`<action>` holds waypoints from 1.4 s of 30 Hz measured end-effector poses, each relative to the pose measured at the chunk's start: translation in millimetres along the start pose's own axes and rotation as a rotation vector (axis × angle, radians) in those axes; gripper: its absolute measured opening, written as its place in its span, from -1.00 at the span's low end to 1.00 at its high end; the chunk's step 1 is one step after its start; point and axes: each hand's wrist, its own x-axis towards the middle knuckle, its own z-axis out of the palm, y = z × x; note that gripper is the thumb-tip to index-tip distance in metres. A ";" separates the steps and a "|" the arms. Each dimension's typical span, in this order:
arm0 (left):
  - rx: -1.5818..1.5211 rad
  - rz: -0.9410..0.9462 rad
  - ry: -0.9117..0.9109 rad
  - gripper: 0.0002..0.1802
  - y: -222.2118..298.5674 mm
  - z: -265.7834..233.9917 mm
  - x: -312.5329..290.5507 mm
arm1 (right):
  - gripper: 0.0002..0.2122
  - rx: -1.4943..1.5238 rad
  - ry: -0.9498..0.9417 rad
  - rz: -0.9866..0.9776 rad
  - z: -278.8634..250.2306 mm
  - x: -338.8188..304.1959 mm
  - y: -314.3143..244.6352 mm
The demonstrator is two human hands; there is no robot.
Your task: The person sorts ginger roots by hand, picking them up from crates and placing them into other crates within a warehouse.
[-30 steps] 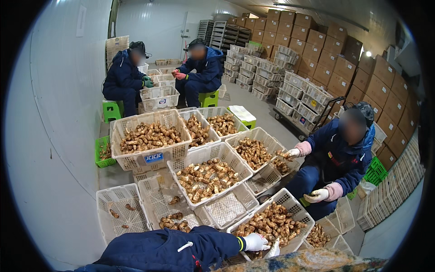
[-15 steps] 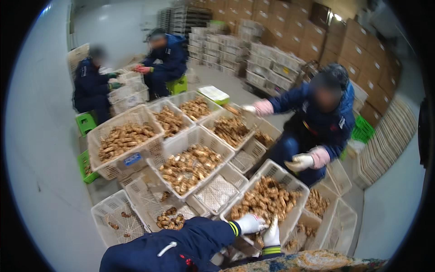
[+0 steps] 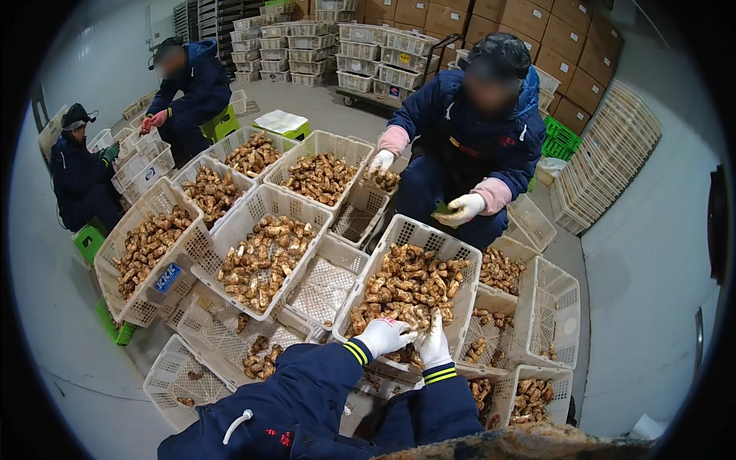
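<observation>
My left hand [image 3: 386,337], in a white glove, reaches over the near end of a white plastic crate [image 3: 465,307] heaped with brown-and-white mushrooms [image 3: 418,274]. Beside it my right hand [image 3: 435,343], gloved too, points upward with its fingers held together. The two hands nearly meet at the fingertips, among the nearest mushrooms. Both look closed; the gloves and the heap hide what lies between the fingers. Across the crate sits a co-worker in white gloves, whose one hand [image 3: 382,161] is by a mushroom crate and whose other hand [image 3: 461,208] is over the lap.
More mushroom crates [image 3: 264,201] stand to the left, some stacked on others. A nearly bare crate [image 3: 326,280] lies between them. Smaller crates [image 3: 552,307] crowd the right. Two people sit at the far left. Cardboard boxes [image 3: 563,65] and a crate-loaded trolley [image 3: 360,96] line the back.
My view has swung, so the crates sit farther left and the picture is sharper. My hands stay together at the same crate. The co-worker's far hand has come lower, nearer the crates.
</observation>
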 end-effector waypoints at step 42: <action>-0.221 0.032 0.139 -0.35 -29.6 -10.0 -13.7 | -0.42 -0.647 -0.084 -0.188 91.3 -5.5 24.0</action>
